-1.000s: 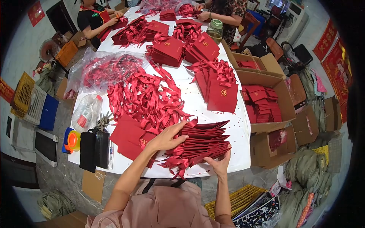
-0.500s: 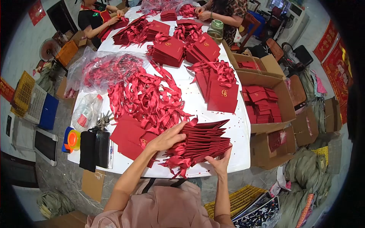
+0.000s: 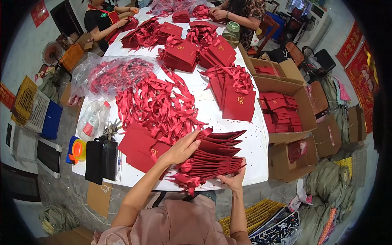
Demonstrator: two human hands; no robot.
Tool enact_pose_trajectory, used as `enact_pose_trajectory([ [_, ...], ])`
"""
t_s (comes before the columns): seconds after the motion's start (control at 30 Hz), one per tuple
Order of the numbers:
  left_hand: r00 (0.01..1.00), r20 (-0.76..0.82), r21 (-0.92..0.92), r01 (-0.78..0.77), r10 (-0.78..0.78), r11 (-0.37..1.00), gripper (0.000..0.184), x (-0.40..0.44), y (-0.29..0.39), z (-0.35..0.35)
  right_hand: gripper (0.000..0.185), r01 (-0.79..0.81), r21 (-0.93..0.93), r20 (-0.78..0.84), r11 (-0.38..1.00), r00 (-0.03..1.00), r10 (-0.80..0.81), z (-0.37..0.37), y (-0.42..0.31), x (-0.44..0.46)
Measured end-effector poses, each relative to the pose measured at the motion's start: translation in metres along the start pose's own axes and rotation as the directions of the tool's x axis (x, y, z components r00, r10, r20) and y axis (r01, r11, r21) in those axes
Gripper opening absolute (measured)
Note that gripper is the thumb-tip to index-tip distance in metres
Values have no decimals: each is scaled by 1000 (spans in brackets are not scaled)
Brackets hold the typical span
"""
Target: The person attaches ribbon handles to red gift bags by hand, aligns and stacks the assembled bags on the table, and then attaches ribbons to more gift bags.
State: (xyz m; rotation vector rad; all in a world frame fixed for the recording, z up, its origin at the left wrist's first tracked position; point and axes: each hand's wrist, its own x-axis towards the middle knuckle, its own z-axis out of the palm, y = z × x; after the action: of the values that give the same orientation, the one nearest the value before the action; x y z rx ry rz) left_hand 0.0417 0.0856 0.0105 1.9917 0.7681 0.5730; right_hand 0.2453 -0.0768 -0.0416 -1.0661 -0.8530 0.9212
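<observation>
A stack of red paper bags [image 3: 216, 157] with ribbon handles stands on edge at the near side of the white table. My left hand [image 3: 183, 150] grips its left side near the ribbons, with the thumb over the bags. Around the right lower corner of the stack, my right hand [image 3: 234, 178] is closed, thumb in front. The upper bags are fanned apart and the lower ones lie close together. Flat red bags [image 3: 139, 149] lie left of my left hand, below a heap of loose red ribbons [image 3: 157, 104].
Several bag stacks [image 3: 179, 55] and a plastic bag of ribbons [image 3: 118, 75] cover the table's far part. A glass jar [image 3: 231, 33] stands near two other people. Cardboard boxes [image 3: 304, 108] holding red bags adjoin the right edge. A black pouch [image 3: 94, 161] lies at left.
The stack's upper bags have spread apart while the lower ones have come closer together. My right hand has moved slightly left and down. My left hand has hardly moved.
</observation>
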Motion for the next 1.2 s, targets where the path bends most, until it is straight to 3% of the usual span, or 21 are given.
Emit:
enact_pose_trajectory([
  [0.13,1000,-4,-42,22,-22,999,57,0,1,0,81,0,16,-18,1000,1000,0,-2,1,4],
  [0.2,1000,6,-46,4,-4,999,57,0,1,-1,79,-61,-41,47,997,997,63,-7,-2,3],
  [0.5,999,-17,-45,34,-35,998,53,-1,-1,3,75,-39,65,146,997,989,29,2,-11,-11],
  [0.6,1000,-19,-22,1,-2,1000,54,-3,-3,4,76,-41,99,62,994,997,35,9,-8,-9],
  [0.67,1000,-17,-52,15,-15,999,55,-4,-2,4,78,5,10,-64,1000,998,-4,14,-7,-3],
  [0.83,998,21,-83,65,-64,994,58,-5,-4,1,80,74,2,-80,997,994,-74,19,-1,1],
  [0.93,978,151,-225,175,-143,959,73,-9,-5,-6,82,70,6,-166,998,984,-68,18,6,2],
  [1.0,985,173,-298,49,4,953,98,-10,-8,-6,90,152,-150,-135,977,976,-173,13,9,7],
  [1.03,985,173,-297,48,4,954,98,-11,-12,-5,90,153,-150,-136,977,975,-174,12,10,8],
  [1.1,978,178,-163,-76,105,984,118,-11,-11,-4,102,119,-135,-139,984,981,-138,18,-1,12],
  [1.13,979,195,-164,-34,66,986,130,-13,-10,-4,102,119,-136,-140,983,980,-138,17,1,11],
  [1.2,980,188,-132,-45,69,990,126,-15,-17,0,107,67,-61,-136,996,988,-75,15,7,8],
])
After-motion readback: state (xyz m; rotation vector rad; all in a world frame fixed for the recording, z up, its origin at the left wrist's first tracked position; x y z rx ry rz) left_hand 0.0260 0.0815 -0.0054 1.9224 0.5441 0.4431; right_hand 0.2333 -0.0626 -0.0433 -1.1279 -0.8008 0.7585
